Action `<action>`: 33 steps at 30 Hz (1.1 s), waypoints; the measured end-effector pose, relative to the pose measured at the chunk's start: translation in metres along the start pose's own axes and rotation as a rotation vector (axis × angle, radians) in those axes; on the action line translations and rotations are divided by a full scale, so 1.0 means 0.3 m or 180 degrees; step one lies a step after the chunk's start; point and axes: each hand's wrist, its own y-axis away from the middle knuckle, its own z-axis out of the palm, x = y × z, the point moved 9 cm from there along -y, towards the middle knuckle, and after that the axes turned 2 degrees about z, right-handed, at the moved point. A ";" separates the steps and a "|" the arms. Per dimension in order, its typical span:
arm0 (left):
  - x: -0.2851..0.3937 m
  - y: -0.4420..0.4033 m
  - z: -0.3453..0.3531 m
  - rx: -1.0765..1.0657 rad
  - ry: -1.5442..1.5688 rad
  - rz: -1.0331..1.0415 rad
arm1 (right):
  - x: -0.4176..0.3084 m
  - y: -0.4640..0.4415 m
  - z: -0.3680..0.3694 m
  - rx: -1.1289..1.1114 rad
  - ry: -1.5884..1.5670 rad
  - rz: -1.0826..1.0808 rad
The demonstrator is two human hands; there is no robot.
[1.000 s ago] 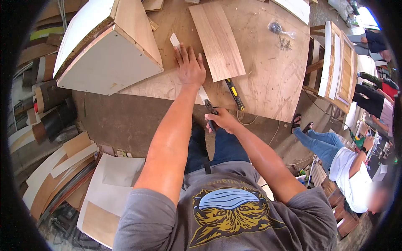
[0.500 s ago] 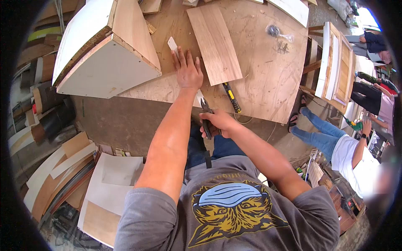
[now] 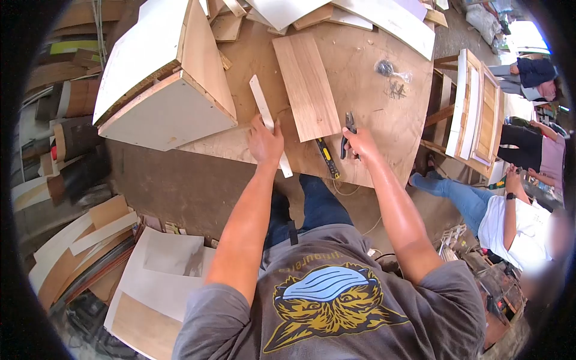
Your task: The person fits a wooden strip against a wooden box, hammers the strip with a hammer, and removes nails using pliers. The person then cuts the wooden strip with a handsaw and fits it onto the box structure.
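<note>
My left hand (image 3: 266,143) is closed round a narrow white strip (image 3: 260,96) with small holes in it. The strip's lower end juts past the table's front edge. In my right hand (image 3: 361,143) is a pair of pliers (image 3: 350,122), dark, jaws pointing away from me, held low over the table or resting on it; I cannot tell which. Between my hands lies a flat wooden board (image 3: 307,87). A tool with a black-and-yellow handle (image 3: 327,157) pokes out from the board's near end, its other end hidden.
A curved white-and-wood box (image 3: 174,111) stands on the left of the plywood table (image 3: 366,90). Loose nails (image 3: 396,90) and a plastic bag (image 3: 387,69) lie right. White panels (image 3: 390,24) are piled behind. A person in jeans (image 3: 447,187) is at the right.
My left hand has gone from lying flat over the strip to gripping it, and the strip has shifted towards me. My right hand has carried the pliers right, over the table.
</note>
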 end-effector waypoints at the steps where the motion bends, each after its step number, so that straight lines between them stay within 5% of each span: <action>1: -0.008 0.000 -0.004 0.0002 0.0167 -0.0033 | -0.025 0.006 -0.004 0.0062 0.0110 -0.0099; 5: -0.037 -0.007 -0.075 -0.0049 0.0924 -0.0189 | -0.185 0.107 -0.025 0.1376 0.1456 -0.1359; 9: -0.093 0.020 -0.129 -0.0331 0.1918 -0.0156 | -0.364 0.299 0.155 0.0786 0.2010 -0.1223; 15: -0.162 0.069 -0.311 -0.0487 0.2369 -0.0074 | -0.313 0.103 0.553 -0.0019 0.1514 -0.1020; 25: -0.378 0.001 -0.740 -0.0821 0.1716 0.0589 | -0.566 0.313 0.637 0.1474 0.1691 -0.1345; 28: -0.374 -0.011 -0.895 -0.0709 0.1510 0.1688 | -0.744 0.598 0.680 0.1794 0.1074 -0.2715; 33: -0.355 -0.065 -1.072 -0.1015 0.1330 0.1902 | -0.945 1.048 0.793 0.2105 0.1217 -0.4522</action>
